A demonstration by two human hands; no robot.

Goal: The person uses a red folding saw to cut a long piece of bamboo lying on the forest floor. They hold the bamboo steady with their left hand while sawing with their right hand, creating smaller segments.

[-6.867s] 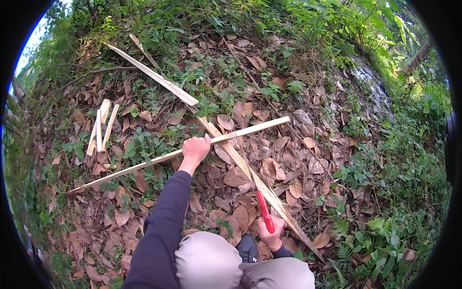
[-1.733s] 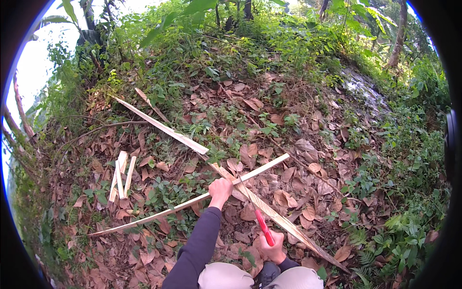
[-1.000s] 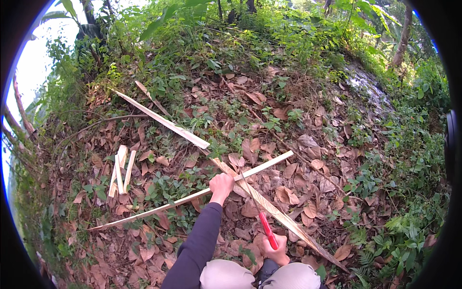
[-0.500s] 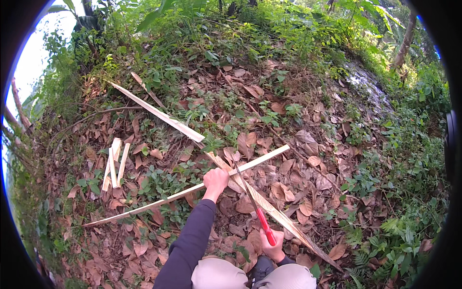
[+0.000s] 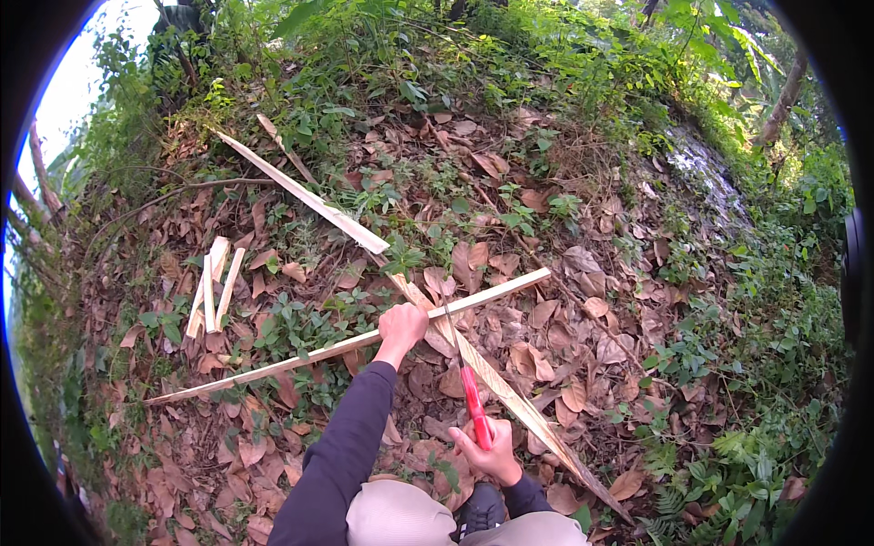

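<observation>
A long pale wooden strip lies across a second, rougher wooden piece, and the two form an X. Closed around the strip just left of the crossing is my left hand. My right hand grips the red handle of a handsaw, its thumb lying along the handle. The narrow blade runs up to the strip near the crossing and touches it; whether its teeth have cut in cannot be made out.
Several short wooden pieces lie on the leaves at left. Another long split plank rests beyond my left hand. Dry brown leaves and low green plants cover the ground, with denser bushes at the far side. My shoe is near my right hand.
My right hand and the saw have moved forward and slightly left, and the saw stands more upright in the picture. My left hand still holds the strip. The view has shifted a little.
</observation>
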